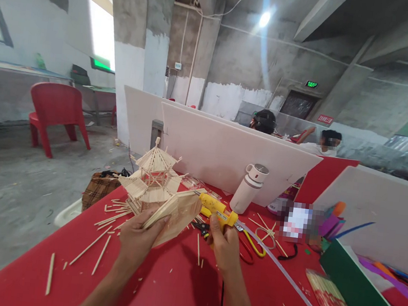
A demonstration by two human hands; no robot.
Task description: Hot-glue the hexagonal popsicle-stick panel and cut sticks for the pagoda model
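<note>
My left hand (pixel 143 234) is closed around the edge of a flat, many-sided panel of thin wooden sticks (pixel 178 216), held tilted above the table. My right hand (pixel 225 246) grips a yellow hot glue gun (pixel 219 210), its nozzle pointing left at the panel's upper right edge. A long clear glue stick (pixel 286 275) runs out of the gun's back toward the lower right. Behind the panel stands a pagoda-like model of wooden sticks (pixel 154 174), partly hidden by the panel and my left hand.
Loose sticks (pixel 102 254) lie around the model on the red table (pixel 162 290). Yellow-handled scissors (pixel 254 242), a white bottle (pixel 248 190) and a green box (pixel 360 298) are to the right. White boards (pixel 226 150) stand along the back, with two people beyond.
</note>
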